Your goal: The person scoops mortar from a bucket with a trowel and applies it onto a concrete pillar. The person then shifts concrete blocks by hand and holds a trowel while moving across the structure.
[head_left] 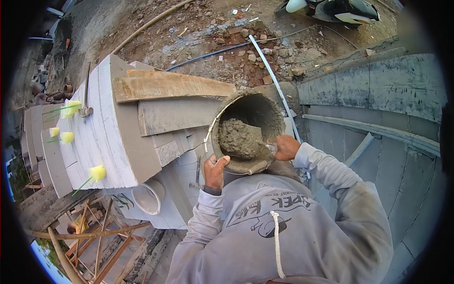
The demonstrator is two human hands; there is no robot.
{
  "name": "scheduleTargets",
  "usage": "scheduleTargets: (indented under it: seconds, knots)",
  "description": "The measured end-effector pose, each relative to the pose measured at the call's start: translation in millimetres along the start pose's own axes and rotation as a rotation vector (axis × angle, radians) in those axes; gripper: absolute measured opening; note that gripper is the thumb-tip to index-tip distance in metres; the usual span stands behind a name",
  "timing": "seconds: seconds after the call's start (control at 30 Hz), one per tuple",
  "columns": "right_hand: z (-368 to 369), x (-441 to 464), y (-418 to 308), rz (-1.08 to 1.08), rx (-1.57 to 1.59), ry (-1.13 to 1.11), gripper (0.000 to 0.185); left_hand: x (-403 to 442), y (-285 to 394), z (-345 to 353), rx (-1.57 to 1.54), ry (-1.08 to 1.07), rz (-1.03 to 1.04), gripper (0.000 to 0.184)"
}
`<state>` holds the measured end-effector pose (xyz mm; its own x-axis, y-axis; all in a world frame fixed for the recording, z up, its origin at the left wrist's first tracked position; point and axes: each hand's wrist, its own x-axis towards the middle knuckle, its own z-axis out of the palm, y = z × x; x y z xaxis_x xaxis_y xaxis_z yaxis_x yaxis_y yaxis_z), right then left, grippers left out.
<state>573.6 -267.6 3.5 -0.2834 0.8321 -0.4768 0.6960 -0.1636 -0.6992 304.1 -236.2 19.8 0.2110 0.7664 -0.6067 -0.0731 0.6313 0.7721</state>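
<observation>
Mortar (239, 137) looks heavy, so our left hand (215, 172) clasps the bucket rim (215, 141), our right hand (286, 147) the trowel handle (271, 147).

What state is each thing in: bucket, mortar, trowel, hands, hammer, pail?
Bucket: uncovered, partly filled
Mortar: wet-looking, heaped
Trowel: held, reaching into mortar
Left hand: gripping bucket rim
Right hand: closed around trowel handle
Hammer: lying on pale blocks, unheld
Pale pail: uncovered, unheld

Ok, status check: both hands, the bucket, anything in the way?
Left hand gripping bucket rim. Right hand holding trowel, blade in mortar. Wooden plank close beside; nothing seen blocking the bucket's mouth.
</observation>
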Motion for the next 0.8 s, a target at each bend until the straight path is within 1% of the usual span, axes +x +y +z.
scheduleTargets:
  seconds: [0.1,0.13,0.2,0.27,0.3,0.37,0.4,0.43,0.5,0.57,0.6,0.67,0.7,0.73,0.77,0.8]
  knots:
    - [-16,-10,-1,0.039,-0.045,0.046,0.035,11,22,1,-0.052,-0.024,-0.019,0.019]
    - [-20,-17,-2,0.062,-0.071,0.103,0.037,9,31,3,-0.058,-0.046,-0.023,0.017]
    - [-37,-36,-17,0.122,-0.052,0.084,0.038,1,50,9,-0.035,-0.058,-0.041,0.012]
    - [-54,-52,-21,0.18,-0.105,0.125,0.042,8,54,2,0.034,-0.104,-0.028,0.018]
    - [-62,-63,-24,0.19,-0.072,0.156,0.044,15,54,3,0.064,-0.151,-0.019,0.021]
    - [-74,-90,-26,0.227,-0.05,0.268,0.048,26,64,14,0.011,-0.176,0.021,0.018]
    - [-96,-106,-44,0.274,0.012,0.27,0.051,26,72,27,0.078,-0.146,0.064,0.015]
    - [-102,-122,-39,0.192,-0.023,0.436,0.05,32,77,30,0.142,-0.226,0.118,0.014]
    - [-140,-160,-49,0.244,0.059,0.482,0.043,45,69,30,0.168,-0.193,0.102,0.013]
    - [-188,-205,-55,0.204,-0.004,0.584,0.037,38,79,49,0.116,-0.201,0.128,0.012]
    - [-217,-229,-58,0.173,-0.033,0.62,0.035,45,73,49,0.122,-0.207,0.109,0.012]
    - [-271,-282,-74,0.22,0.015,0.762,0.027,40,71,67,0.065,-0.166,0.095,0.011]
    - [-294,-308,-71,0.235,0.162,0.837,0.023,38,70,75,0.042,-0.146,0.084,0.011]
    - [-317,-333,-65,0.187,0.282,0.905,0.02,39,66,80,0.02,-0.155,0.079,0.012]
    - [-342,-358,-65,0.171,0.321,0.996,0.021,42,57,79,0.023,-0.152,0.062,0.012]
    - [-366,-380,-59,0.09,0.407,1.06,0.019,47,46,76,0.024,-0.149,0.048,0.013]
